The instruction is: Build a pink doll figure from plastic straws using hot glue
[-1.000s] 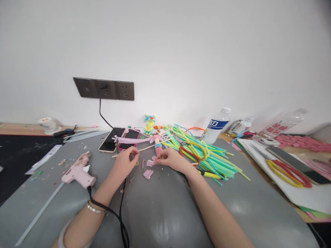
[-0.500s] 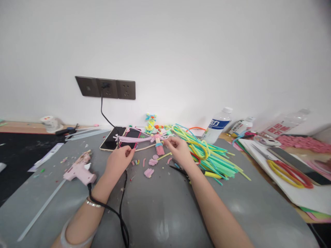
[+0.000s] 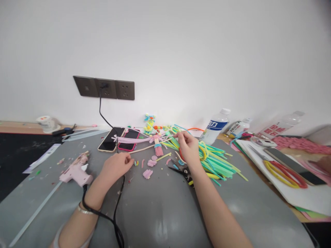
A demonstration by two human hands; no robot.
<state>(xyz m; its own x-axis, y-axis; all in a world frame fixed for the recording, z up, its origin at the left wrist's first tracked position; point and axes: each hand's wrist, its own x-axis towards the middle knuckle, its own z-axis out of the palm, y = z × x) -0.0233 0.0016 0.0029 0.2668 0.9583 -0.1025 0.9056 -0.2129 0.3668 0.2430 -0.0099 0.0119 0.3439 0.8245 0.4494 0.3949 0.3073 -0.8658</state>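
My left hand (image 3: 117,166) rests on the grey mat (image 3: 160,210) with fingers curled loosely, fingertips near small coloured straw bits (image 3: 136,162). My right hand (image 3: 188,147) is over the pile of green, yellow and blue straws (image 3: 219,160), fingers pinched on a strand at the pile's near-left end. A pink straw figure (image 3: 156,144) lies between the hands. Small pink pieces (image 3: 148,172) lie below it. Black scissors (image 3: 182,170) lie just under my right wrist.
A pink glue gun (image 3: 76,171) lies left, its black cord running over my left wrist to the wall socket (image 3: 104,88). Two phones (image 3: 119,139) lie at the back. Bottles (image 3: 216,125), red-yellow scissors (image 3: 286,168) and white sheets are at the right.
My right hand has moved from the pink pieces up and right onto the straw pile, uncovering the black scissors. My left hand has drawn back slightly and lowered onto the mat.
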